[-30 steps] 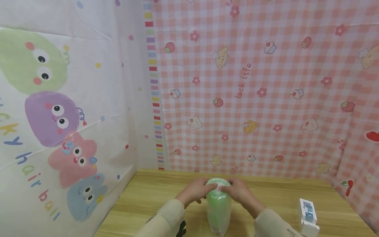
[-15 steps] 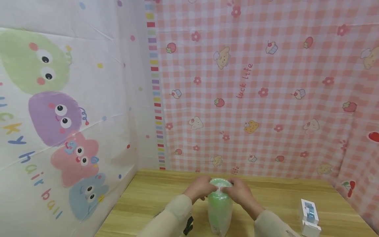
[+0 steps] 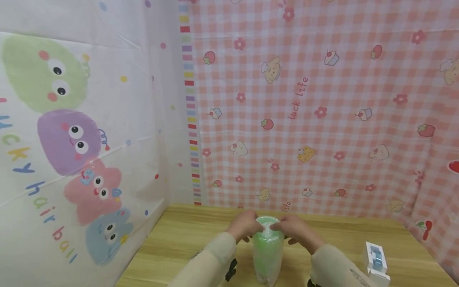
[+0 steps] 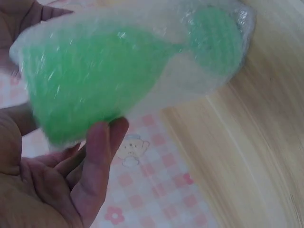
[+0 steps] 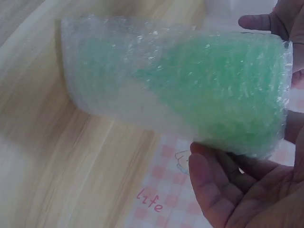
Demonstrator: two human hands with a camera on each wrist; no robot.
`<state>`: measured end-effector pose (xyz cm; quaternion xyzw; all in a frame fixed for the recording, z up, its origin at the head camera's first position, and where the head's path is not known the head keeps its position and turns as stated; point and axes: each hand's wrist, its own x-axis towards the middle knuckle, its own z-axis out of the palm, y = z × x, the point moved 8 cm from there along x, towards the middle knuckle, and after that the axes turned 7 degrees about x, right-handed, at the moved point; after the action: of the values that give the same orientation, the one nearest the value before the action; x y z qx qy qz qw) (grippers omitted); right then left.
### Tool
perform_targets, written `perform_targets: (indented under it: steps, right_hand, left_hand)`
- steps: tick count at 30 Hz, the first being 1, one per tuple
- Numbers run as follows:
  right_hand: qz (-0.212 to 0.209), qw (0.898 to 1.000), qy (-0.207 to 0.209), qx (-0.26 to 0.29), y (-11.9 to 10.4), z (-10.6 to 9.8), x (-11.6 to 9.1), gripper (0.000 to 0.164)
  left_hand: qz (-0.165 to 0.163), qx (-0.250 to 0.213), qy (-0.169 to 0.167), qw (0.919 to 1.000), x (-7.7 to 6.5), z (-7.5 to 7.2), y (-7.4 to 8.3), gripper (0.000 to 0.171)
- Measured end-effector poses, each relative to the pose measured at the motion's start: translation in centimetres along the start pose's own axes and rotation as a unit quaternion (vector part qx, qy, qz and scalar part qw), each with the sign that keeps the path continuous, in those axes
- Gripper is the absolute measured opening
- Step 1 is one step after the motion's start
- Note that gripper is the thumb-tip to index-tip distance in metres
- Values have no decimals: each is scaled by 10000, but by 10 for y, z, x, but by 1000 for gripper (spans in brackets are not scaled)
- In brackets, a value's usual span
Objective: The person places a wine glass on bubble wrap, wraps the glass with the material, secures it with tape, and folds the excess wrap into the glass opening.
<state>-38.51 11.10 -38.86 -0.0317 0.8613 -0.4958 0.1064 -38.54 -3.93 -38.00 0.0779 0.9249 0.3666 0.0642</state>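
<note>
A green stemmed goblet [image 3: 268, 253] wrapped in clear bubble wrap stands upright on the table. Its bowl is at the top and its round foot shows through the wrap in the left wrist view [image 4: 216, 40]. My left hand [image 3: 245, 225] holds the top from the left, thumb over the rim and fingers along the side. From the right, my right hand [image 3: 298, 230] does the same, with its thumb at the rim. In the right wrist view, fingertips [image 5: 202, 154] touch the side of the wrapped bowl [image 5: 228, 85].
To the right on the wood-grain table [image 3: 201, 225] stands a white tape dispenser [image 3: 376, 263] with a blue roll. A printed white sheet [image 3: 143, 119] hangs at the left. Behind the table hangs a pink checked cloth [image 3: 305, 119].
The right hand's fingers have shifted a little along the side of the goblet and show more below the palm. The goblet stays upright, and the view has swung slightly left.
</note>
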Motion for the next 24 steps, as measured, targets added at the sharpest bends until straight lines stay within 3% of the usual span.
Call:
perform_targets:
  steps: [8, 18, 24]
  right_hand:
    - [-188, 9959, 439, -771, -12, 0, -2, 19]
    - [-394, 9837, 882, -1514, -18, 1, -3, 21]
    - [-261, 9794, 933, -1771, -16, 2, -2, 20]
  left_hand:
    - [-215, -153, -400, 9988, 1, 1, 2, 34]
    - [-175, -15, -159, 9997, 8, 6, 5, 31]
    - [-212, 424, -51, 9989, 10, 9, 10, 16]
